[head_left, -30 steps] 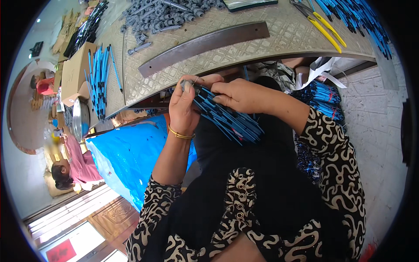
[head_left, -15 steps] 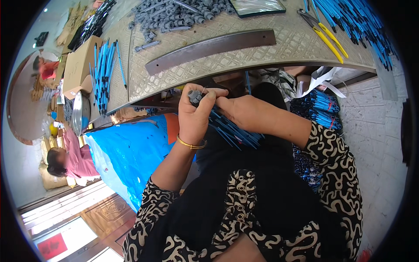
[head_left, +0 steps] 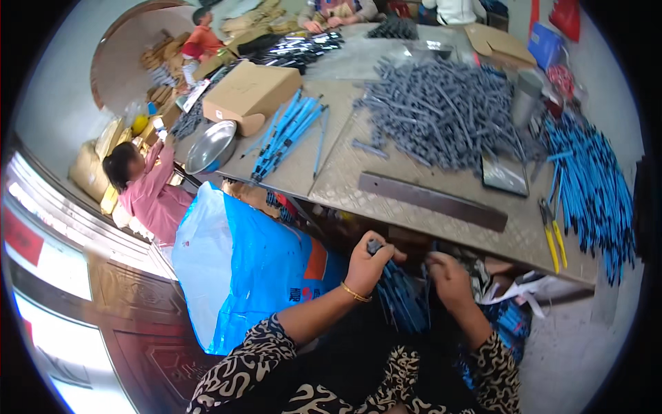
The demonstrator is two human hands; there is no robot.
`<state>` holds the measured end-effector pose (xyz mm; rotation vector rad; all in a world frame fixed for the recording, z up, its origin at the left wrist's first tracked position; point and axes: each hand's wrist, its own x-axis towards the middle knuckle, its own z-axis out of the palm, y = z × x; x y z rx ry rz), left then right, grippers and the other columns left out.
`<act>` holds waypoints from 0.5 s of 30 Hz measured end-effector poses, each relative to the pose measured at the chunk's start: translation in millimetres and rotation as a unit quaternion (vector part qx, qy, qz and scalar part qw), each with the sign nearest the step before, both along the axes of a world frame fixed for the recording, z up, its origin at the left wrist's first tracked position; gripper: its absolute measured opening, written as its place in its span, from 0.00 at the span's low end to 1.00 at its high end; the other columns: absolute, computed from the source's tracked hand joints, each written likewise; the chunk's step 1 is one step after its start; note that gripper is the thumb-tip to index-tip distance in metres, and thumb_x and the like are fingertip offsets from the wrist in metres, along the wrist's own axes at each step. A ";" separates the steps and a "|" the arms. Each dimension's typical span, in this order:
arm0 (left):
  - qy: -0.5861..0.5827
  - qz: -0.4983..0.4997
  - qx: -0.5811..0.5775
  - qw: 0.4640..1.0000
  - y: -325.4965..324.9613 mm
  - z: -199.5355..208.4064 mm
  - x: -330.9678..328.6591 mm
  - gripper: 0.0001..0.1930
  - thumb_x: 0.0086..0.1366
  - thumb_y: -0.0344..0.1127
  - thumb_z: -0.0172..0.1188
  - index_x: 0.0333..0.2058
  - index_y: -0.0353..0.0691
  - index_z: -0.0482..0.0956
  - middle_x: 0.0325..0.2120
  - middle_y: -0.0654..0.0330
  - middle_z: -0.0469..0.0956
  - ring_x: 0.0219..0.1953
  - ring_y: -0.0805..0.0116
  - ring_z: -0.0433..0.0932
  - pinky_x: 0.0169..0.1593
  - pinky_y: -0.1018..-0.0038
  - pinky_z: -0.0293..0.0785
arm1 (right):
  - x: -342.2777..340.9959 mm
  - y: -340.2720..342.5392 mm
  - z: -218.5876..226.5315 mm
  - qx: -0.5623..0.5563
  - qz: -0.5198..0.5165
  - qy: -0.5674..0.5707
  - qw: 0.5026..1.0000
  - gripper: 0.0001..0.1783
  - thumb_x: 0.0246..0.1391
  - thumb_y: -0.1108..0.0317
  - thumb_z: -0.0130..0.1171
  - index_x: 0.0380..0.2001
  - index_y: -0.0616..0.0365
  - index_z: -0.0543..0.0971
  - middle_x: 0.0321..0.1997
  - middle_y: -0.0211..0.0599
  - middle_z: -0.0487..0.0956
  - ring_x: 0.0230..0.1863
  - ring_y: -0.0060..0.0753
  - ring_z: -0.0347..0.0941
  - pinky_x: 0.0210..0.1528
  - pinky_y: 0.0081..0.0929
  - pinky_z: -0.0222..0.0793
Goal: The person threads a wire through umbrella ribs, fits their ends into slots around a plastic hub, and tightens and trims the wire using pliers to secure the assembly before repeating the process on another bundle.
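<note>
My left hand (head_left: 367, 268) is closed around a grey plastic fitting (head_left: 374, 246), whose rounded end sticks out above the thumb. Apart from it, my right hand (head_left: 452, 281) has curled, pinched fingers and is slightly blurred. What sits in that pinch is too small and smeared to name. Between and below the hands, a bunch of thin blue rods (head_left: 405, 303) with dark ends rests over my lap, just under the table's edge.
On the table (head_left: 338, 165) lie a large heap of grey fittings (head_left: 441, 114), a dark metal bar (head_left: 434, 200), yellow-handled pliers (head_left: 553, 238) and blue rods (head_left: 596, 193). A big blue bag (head_left: 255, 262) stands at left, near a person in pink (head_left: 155, 183).
The view has tilted up, showing more of the table. My hands, together before, are now apart, the right one moved away to the right. The fitting stays in my left hand.
</note>
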<state>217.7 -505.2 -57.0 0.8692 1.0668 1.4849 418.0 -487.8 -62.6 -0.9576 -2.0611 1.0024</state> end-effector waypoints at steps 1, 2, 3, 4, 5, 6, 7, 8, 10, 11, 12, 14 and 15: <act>-0.009 0.013 -0.010 1.000 1.5 -4.3 -4.7 0.05 0.56 0.22 0.50 0.28 0.38 0.63 0.22 0.52 0.76 0.28 0.63 0.77 0.37 0.70 0.73 | 14.8 3.8 -30.0 0.015 -0.127 -0.008 0.992 0.15 0.55 0.62 0.47 0.42 0.57 0.72 0.38 0.51 0.74 0.40 0.49 0.72 0.40 0.36 0.67; -0.013 0.011 -0.002 1.000 2.0 -5.9 -6.4 0.05 0.56 0.22 0.50 0.28 0.38 0.63 0.22 0.52 0.76 0.28 0.63 0.77 0.37 0.70 0.73 | 23.4 3.9 -53.4 0.027 -0.259 -0.016 0.965 0.16 0.57 0.60 0.45 0.43 0.56 0.72 0.38 0.52 0.74 0.40 0.49 0.72 0.40 0.35 0.67; -0.035 0.023 -0.004 0.999 1.3 -8.8 -10.8 0.05 0.56 0.22 0.50 0.28 0.38 0.63 0.20 0.53 0.75 0.27 0.64 0.76 0.36 0.69 0.73 | 21.1 4.4 -68.7 0.032 -0.258 -0.016 0.965 0.16 0.57 0.60 0.45 0.43 0.56 0.72 0.38 0.52 0.74 0.40 0.49 0.72 0.40 0.35 0.67; -0.056 0.034 -0.007 0.998 0.1 -10.7 -14.9 0.05 0.55 0.22 0.50 0.28 0.38 0.64 0.19 0.54 0.74 0.25 0.64 0.75 0.36 0.69 0.73 | 18.3 5.4 -82.9 -0.156 -0.226 -0.095 0.957 0.17 0.58 0.57 0.42 0.43 0.56 0.72 0.39 0.51 0.74 0.41 0.47 0.72 0.42 0.34 0.67; -0.079 0.042 -0.011 0.996 -0.2 -12.1 -16.9 0.05 0.55 0.22 0.49 0.27 0.39 0.64 0.18 0.55 0.73 0.24 0.64 0.75 0.35 0.68 0.73 | 16.8 4.5 -99.6 -0.339 -0.188 -0.170 0.906 0.19 0.60 0.55 0.39 0.43 0.56 0.72 0.40 0.51 0.74 0.42 0.46 0.72 0.43 0.34 0.66; -0.082 0.043 -0.008 0.996 -0.5 -10.9 -17.2 0.05 0.55 0.22 0.49 0.27 0.39 0.64 0.18 0.55 0.73 0.24 0.64 0.75 0.35 0.68 0.73 | 10.6 -3.7 -123.2 -0.337 -0.101 -0.083 0.933 0.21 0.60 0.53 0.37 0.44 0.55 0.71 0.41 0.51 0.74 0.42 0.43 0.72 0.44 0.34 0.66; -0.086 0.049 -0.007 0.995 -1.4 -8.7 -16.7 0.05 0.55 0.22 0.49 0.27 0.39 0.64 0.17 0.56 0.72 0.23 0.65 0.74 0.35 0.68 0.73 | 5.4 -11.9 -144.2 -0.329 -0.013 0.006 0.944 0.22 0.60 0.52 0.35 0.45 0.55 0.70 0.42 0.51 0.74 0.43 0.41 0.72 0.45 0.33 0.65; -0.087 0.062 -0.008 0.994 -4.8 -6.8 -19.1 0.05 0.55 0.21 0.49 0.27 0.39 0.64 0.16 0.56 0.71 0.22 0.65 0.73 0.34 0.67 0.73 | -9.7 -16.8 -131.0 -0.330 0.057 -0.024 0.942 0.22 0.61 0.52 0.35 0.46 0.55 0.70 0.44 0.49 0.74 0.44 0.40 0.71 0.46 0.33 0.65; -0.092 0.069 -0.009 0.993 -9.8 -5.2 -21.5 0.06 0.55 0.21 0.49 0.27 0.39 0.64 0.16 0.57 0.70 0.21 0.65 0.72 0.34 0.67 0.73 | -18.9 -20.2 -103.0 -0.328 0.119 -0.055 0.935 0.22 0.61 0.52 0.35 0.48 0.54 0.70 0.45 0.48 0.73 0.45 0.38 0.71 0.46 0.32 0.65; -0.097 0.072 0.002 0.993 -13.8 -2.5 -22.5 0.06 0.55 0.21 0.49 0.27 0.39 0.64 0.16 0.57 0.69 0.21 0.66 0.72 0.34 0.66 0.73 | -18.3 -19.5 -91.9 -0.316 0.137 -0.066 0.936 0.23 0.61 0.52 0.35 0.48 0.54 0.70 0.45 0.48 0.74 0.45 0.39 0.71 0.47 0.32 0.65; -0.103 0.075 0.011 0.992 -17.3 -2.6 -22.6 0.06 0.55 0.21 0.49 0.27 0.39 0.64 0.16 0.58 0.68 0.20 0.66 0.71 0.34 0.66 0.73 | -17.1 -18.0 -84.9 -0.307 0.154 -0.078 0.936 0.23 0.61 0.52 0.35 0.48 0.54 0.70 0.45 0.48 0.74 0.45 0.39 0.71 0.47 0.32 0.65; -0.116 0.068 0.012 0.991 -17.9 2.1 -15.0 0.06 0.55 0.20 0.49 0.27 0.39 0.63 0.16 0.58 0.68 0.20 0.67 0.70 0.33 0.66 0.73 | -7.7 -9.5 -88.4 -0.221 0.170 -0.092 0.956 0.22 0.60 0.53 0.36 0.48 0.54 0.71 0.46 0.48 0.74 0.46 0.41 0.71 0.48 0.32 0.65; -0.091 0.044 0.052 0.993 -13.4 10.2 -9.7 0.06 0.55 0.20 0.48 0.27 0.39 0.63 0.16 0.58 0.67 0.20 0.67 0.70 0.34 0.66 0.72 | -1.9 -5.5 -89.1 -0.149 0.174 -0.094 0.969 0.21 0.59 0.54 0.38 0.48 0.53 0.71 0.46 0.49 0.74 0.46 0.43 0.71 0.48 0.32 0.65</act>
